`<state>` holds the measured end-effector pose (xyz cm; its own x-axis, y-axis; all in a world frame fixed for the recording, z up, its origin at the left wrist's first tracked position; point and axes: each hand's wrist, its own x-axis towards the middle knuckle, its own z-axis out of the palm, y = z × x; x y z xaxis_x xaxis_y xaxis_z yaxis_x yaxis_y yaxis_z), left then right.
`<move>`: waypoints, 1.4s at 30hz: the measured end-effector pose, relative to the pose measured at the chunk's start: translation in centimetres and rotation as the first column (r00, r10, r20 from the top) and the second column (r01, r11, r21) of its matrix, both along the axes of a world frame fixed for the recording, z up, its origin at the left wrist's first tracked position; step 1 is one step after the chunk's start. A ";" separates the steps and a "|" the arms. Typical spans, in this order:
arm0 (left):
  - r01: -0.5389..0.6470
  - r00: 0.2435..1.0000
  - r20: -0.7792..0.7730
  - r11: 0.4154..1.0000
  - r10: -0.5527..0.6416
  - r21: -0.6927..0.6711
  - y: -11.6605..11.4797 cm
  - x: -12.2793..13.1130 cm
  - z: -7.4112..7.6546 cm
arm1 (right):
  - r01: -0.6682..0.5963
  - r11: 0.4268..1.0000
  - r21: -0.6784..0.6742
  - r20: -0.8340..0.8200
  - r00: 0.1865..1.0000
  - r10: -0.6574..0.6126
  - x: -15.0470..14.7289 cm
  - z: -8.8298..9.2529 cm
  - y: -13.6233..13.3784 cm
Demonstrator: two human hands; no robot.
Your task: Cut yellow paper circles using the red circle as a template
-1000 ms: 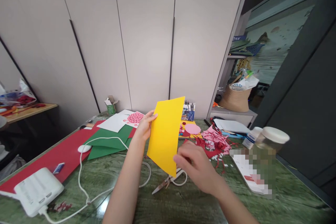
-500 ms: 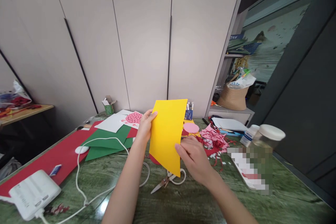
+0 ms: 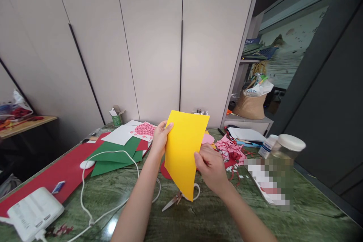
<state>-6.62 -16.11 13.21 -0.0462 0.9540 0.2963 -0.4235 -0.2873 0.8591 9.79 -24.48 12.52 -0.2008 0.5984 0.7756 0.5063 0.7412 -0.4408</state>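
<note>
A sheet of yellow paper (image 3: 184, 147) is held up above the table, its lower end slanting to a point. My left hand (image 3: 161, 136) grips its left edge, thumb on the front face. At the right edge, my right hand (image 3: 210, 166) is closed, pinching the sheet between thumb and curled fingers. Below the sheet lies a pair of scissors (image 3: 173, 201) with white handles, partly covered by the paper. A red paper piece (image 3: 165, 171) shows behind the sheet's lower left.
Green sheets (image 3: 116, 159) and long red paper (image 3: 65, 166) lie left, with a white power bank (image 3: 34, 211) and its cable. Pink and red paper scraps (image 3: 231, 149), a lidded jar (image 3: 289, 143) and a blurred-out object (image 3: 266, 183) are on the right.
The yellow sheet has turned and tilted slightly, its top right corner moving right and down. Both hands shifted slightly right with it, still gripping. The camera view moved a little.
</note>
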 end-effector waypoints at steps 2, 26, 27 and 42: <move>-0.014 1.000 -0.001 1.000 0.014 0.011 0.0 0.1 0.0 | -0.019 0.999 -0.030 -0.013 1.000 0.018 0.1 0.2 -0.1; -0.203 0.974 -0.081 0.973 0.213 0.112 -0.7 -0.1 0.3 | 0.024 1.000 -0.004 -0.181 0.983 -0.024 -0.2 -0.5 -0.3; -0.206 0.972 -0.089 0.972 0.217 0.115 -0.8 -0.1 0.3 | 0.026 1.000 -0.004 -0.193 0.981 -0.026 -0.3 -0.6 -0.2; -0.293 0.931 -0.170 0.938 0.324 0.183 -1.8 -0.3 1.1 | 0.046 0.987 -0.155 -0.318 0.943 -0.094 0.8 -1.0 0.4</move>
<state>-6.93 -17.93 14.34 -0.2581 0.8444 0.4695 -0.1221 -0.5105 0.8511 10.62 -24.07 11.51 0.0926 0.7116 0.6964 0.3666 0.6259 -0.6883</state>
